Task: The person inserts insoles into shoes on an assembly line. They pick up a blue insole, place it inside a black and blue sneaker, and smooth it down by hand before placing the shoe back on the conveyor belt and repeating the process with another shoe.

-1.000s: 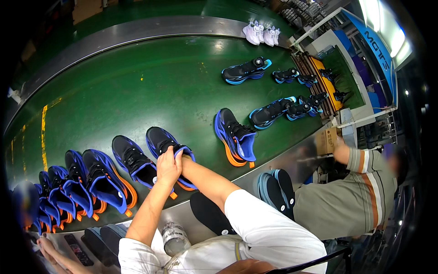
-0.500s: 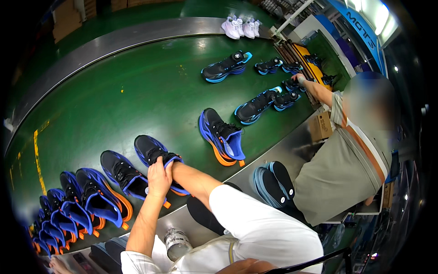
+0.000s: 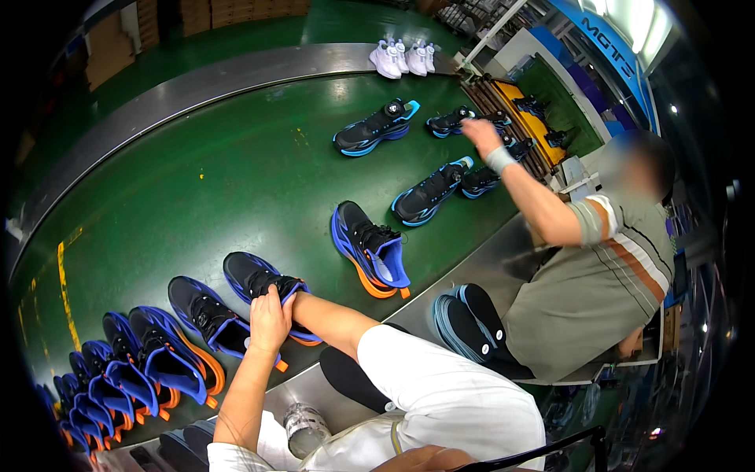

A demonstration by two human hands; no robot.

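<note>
A black-and-blue shoe (image 3: 245,271) is gripped at its collar by the left hand (image 3: 270,320); the right hand is hidden inside its opening. Just to the left, 1 similar shoe (image 3: 193,304) is set on the green surface (image 3: 181,228).

right sleeve (image 3: 448,374) was white, short, loose | left sleeve (image 3: 234,458) was white | shirt front (image 3: 358,448) was white, marked by a narrow yellowish-grey strip (image 3: 395,435) | left fingers (image 3: 264,311) and both forearms (image 3: 245,393) were bare
</note>
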